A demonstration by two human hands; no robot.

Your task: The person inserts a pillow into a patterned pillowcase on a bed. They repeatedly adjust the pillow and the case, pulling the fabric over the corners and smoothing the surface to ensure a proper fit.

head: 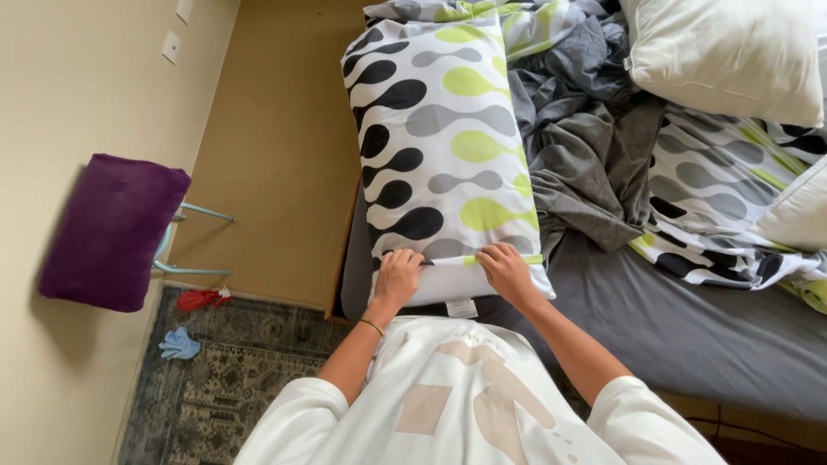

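1. Wall plates (pixel 172 46), two pale squares, sit high on the left wall; below them a purple cushion (pixel 110 231) rests on a light blue chair frame (pixel 185 241), most of which it hides.
2. Rug (pixel 233 362) on the floor carries a small red item (pixel 200 299) and a pale blue cloth (pixel 179 344); what the red item is cannot be made out.
3. Left hand (pixel 397 277) pinches the near open edge of the patterned pillowcase (pixel 439 146), fingers curled over the hem.
4. Pillow (pixel 448 282) shows white inside that opening, a small white tag (pixel 462 307) hanging from its near edge between the wrists.
5. Right hand (pixel 507 271) grips the same hem just beside, fingers bent.
6. Grey sheet (pixel 590 164) lies rumpled to the right, with a bare white pillow (pixel 728 56) cut off at the top edge.
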